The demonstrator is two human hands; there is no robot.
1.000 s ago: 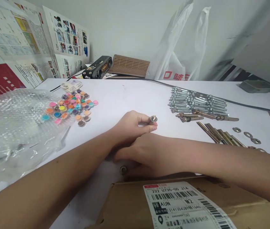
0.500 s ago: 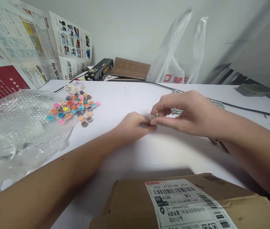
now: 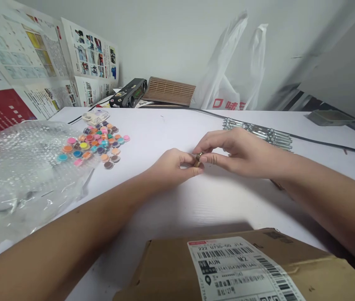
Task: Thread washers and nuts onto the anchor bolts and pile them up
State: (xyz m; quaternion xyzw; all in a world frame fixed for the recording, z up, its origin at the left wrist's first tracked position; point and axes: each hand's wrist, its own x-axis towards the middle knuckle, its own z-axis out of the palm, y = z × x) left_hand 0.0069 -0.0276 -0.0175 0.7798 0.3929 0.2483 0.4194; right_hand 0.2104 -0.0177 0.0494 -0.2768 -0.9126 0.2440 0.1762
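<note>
A small brass-coloured metal piece (image 3: 198, 160) is pinched between both hands over the middle of the white table; its exact kind is hard to make out. My left hand (image 3: 175, 167) holds it from the left between thumb and fingers. From the right, the thumb and index finger of my right hand (image 3: 235, 154) close on its upper end. Beyond the right hand lies a row of silvery metal bolts (image 3: 255, 133), partly covered by that hand. Under the right forearm the end of a brownish piece (image 3: 277, 184) shows, mostly hidden.
A cardboard box (image 3: 165, 259) with a shipping label stands in front. On the left lie several coloured small pots (image 3: 94, 144) and bubble wrap (image 3: 24, 167). A white plastic bag (image 3: 224, 79), a bamboo mat (image 3: 171, 90), a black device (image 3: 129, 93) and a cable (image 3: 328, 144) are at the back.
My right hand has shifted slightly left and down, uncovering more of the bolts. The brass-coloured piece now shows more of its side between the fingertips.
</note>
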